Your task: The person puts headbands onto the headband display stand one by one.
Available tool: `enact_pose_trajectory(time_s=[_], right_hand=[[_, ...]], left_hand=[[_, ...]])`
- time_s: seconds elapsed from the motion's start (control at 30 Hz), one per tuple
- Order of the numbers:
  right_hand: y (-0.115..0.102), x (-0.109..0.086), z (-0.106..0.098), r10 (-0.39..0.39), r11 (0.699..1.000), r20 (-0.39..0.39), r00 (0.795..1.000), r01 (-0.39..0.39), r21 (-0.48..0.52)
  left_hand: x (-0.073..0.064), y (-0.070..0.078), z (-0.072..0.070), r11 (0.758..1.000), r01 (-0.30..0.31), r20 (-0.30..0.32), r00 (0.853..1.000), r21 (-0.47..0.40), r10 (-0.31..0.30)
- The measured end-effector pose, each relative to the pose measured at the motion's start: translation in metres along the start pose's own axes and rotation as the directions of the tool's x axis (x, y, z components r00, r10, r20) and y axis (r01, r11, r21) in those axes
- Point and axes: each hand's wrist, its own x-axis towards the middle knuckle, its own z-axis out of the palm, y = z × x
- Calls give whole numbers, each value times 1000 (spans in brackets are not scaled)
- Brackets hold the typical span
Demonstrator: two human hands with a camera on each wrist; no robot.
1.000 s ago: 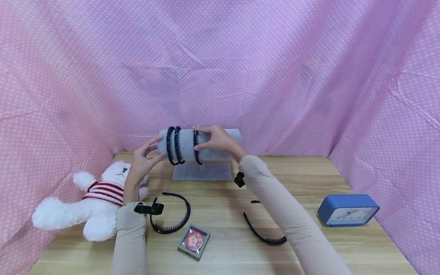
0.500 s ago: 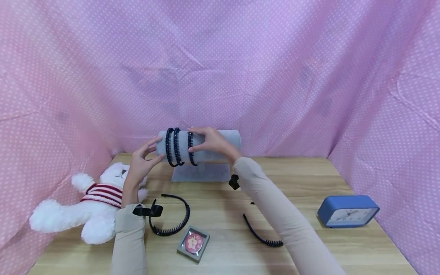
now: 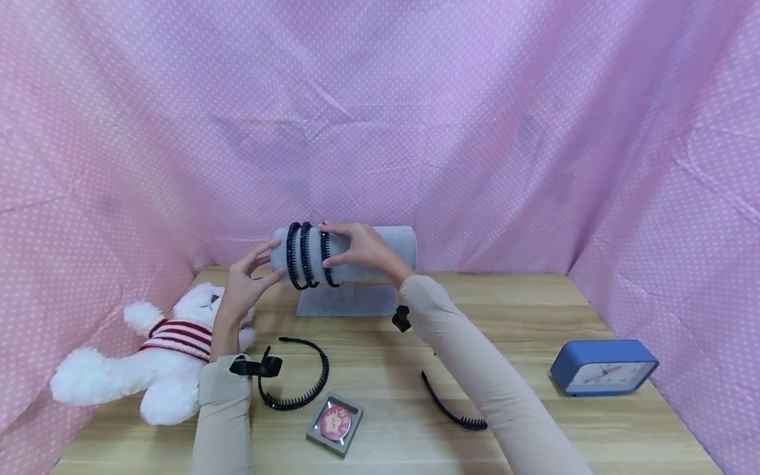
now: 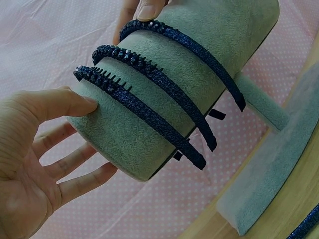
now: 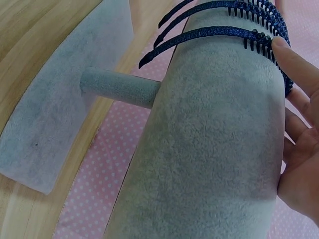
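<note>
A grey velvety display roll (image 3: pixel 396 243) lies level on a T-shaped stand at the back of the table. Around its left part sit two dark blue beaded headbands, the outer one (image 3: pixel 292 260) and the inner one (image 3: pixel 305 257), close together. Just right of them is a third headband (image 4: pixel 197 49), which my right hand (image 3: pixel 367 249) pinches with thumb and fingers. The headbands' comb teeth show in both wrist views. My left hand (image 3: pixel 240 287) holds the roll's left end, thumb (image 4: pixel 82 104) in front and fingers around the far side.
One headband (image 3: pixel 297 402) lies on the table (image 3: pixel 386 396) at front left, another (image 3: pixel 445 409) partly under my right forearm. Near them is a square grey case (image 3: pixel 334 424) with a pink disc. A white plush bear (image 3: pixel 172 369) lies left; a blue clock (image 3: pixel 605 369) stands right.
My right hand has slid the third headband leftward along the roll, closer to the other two. My left hand has stayed at the roll's left end.
</note>
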Motion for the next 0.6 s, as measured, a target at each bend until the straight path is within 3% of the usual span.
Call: enact_pose_trajectory(time_s=[0.6], right_hand=[[-7, 0, 9, -31, 992, -36, 999, 27, -121]], left_hand=[[1, -1, 0, 1000, -17, -1, 1000, -2, 17]])
